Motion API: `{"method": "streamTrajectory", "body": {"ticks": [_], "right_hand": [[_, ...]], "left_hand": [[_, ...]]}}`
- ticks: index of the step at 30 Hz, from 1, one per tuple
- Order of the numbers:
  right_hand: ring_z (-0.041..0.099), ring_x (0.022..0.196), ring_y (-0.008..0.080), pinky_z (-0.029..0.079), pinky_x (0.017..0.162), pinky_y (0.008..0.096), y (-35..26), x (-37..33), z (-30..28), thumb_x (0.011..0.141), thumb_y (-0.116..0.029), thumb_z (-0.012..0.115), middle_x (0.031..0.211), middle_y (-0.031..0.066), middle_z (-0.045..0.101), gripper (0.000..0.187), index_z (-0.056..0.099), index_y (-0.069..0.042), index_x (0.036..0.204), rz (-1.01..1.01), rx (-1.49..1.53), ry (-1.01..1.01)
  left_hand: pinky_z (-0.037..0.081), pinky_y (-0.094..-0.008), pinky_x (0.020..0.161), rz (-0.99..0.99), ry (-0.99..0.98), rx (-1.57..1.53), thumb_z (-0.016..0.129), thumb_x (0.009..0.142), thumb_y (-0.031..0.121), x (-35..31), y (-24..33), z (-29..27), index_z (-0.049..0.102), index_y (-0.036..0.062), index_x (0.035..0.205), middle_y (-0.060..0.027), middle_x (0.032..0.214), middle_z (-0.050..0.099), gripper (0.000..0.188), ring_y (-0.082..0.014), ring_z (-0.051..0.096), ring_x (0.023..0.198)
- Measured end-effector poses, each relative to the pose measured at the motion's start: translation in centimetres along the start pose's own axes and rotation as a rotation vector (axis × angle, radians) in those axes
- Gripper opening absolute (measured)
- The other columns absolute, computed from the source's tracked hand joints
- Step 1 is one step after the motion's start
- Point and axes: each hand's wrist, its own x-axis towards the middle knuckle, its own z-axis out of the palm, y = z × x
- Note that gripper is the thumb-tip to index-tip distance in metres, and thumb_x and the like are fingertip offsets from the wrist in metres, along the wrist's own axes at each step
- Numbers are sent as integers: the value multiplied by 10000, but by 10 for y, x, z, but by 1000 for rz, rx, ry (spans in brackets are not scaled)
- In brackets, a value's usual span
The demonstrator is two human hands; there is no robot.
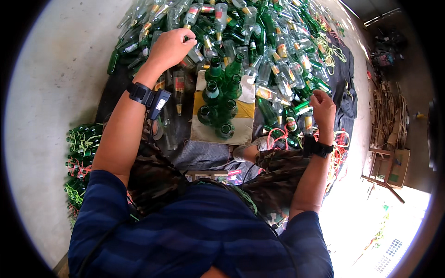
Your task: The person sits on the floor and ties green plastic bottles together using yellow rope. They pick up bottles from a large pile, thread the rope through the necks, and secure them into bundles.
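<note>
My left hand [172, 47] is over the near left part of a heap of glass bottles, fingers curled. A clear bottle [191, 16] with a red and yellow label has its neck against my fingers; whether I grip it or something else is hidden. At the heap's right side my right hand [323, 110] is curled beside a green bottle [291, 121]; what its fingers hold, if anything, does not show. Between my arms several green bottles [225, 130] stand upright in a tight group on a cardboard-covered block [199, 133] with a yellow band.
Bottles, green and clear, lie piled on a dark sheet [344, 60]. Red string [340, 146] lies to the right and pale green string [334, 51] farther back. Bundled green bottles [83, 139] are at left. A wooden frame [381, 167] and stacked flat cardboard [388, 113] stand at right.
</note>
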Motion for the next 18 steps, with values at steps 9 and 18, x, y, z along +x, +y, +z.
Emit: {"method": "streamTrajectory", "body": {"ticks": [9,18], "right_hand": [[769,891,261,584,808,359,1,-5,2,935,-165,715,1013,175,785,284,739,-8,1170,44,-36,-59],[769,899,276,585,824,365,3,-4,7,920,-152,715,1005,188,782,284,733,-1,1160,9,-28,-64]], "left_hand": [[517,-389,677,-68,-12,-27,714,943,288,0,19,-3,747,72,1088,-137,813,714,262,-284,685,734],[544,-428,691,-70,5,-5,674,959,302,0,12,-6,756,121,1047,-109,779,730,217,-292,715,712]]}}
